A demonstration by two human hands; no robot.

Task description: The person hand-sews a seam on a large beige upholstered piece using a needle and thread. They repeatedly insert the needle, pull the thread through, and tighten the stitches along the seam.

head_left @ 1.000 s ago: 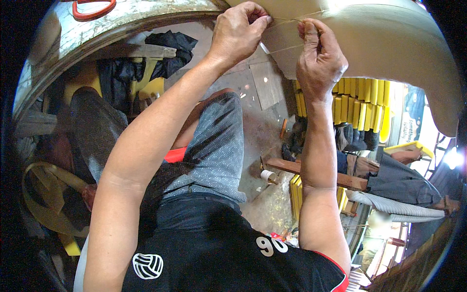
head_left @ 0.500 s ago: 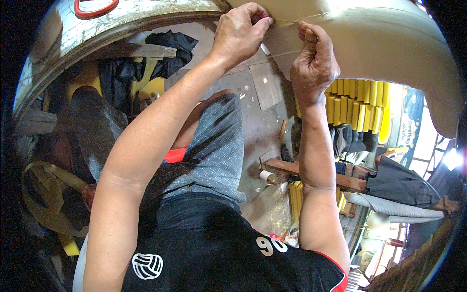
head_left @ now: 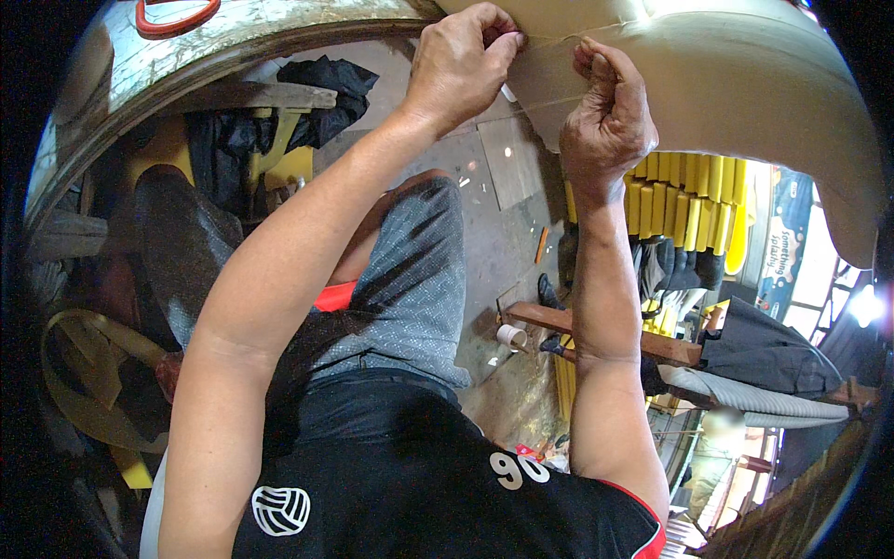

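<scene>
- Apparently, from my far-off seat, the finest thing in view matters most: a pale thread point(head_left: 557, 39) at twelve to one o'clock, stretched between two raised hands, across a large cream sheet point(head_left: 736, 93) that curves down from twelve to three o'clock.
- At twelve o'clock, the left hand point(head_left: 466, 63) has thumb and forefinger pinched together, seemingly grasping the thread beside the sheet's edge. If that pinch loosens, I judge the strand could slip away.
- Between one and two o'clock, the right hand point(head_left: 610, 116) has its fingers curled in toward the thumb. I cannot tell whether it grips thread or something smaller; a hard pull from there might snap the strand or pucker the sheet.
- Below the pinch, a second faint strand point(head_left: 554, 101) slants toward the right hand. To me, crossing strands could tangle or catch a finger.
- Near one o'clock, bright glare point(head_left: 656, 7) whitens the sheet, so a misplaced strand could go unnoticed.
- At eleven o'clock, the worn rim of a desk point(head_left: 307, 34) sits close to the left hand; loose thread might snag on its rough wood.
</scene>
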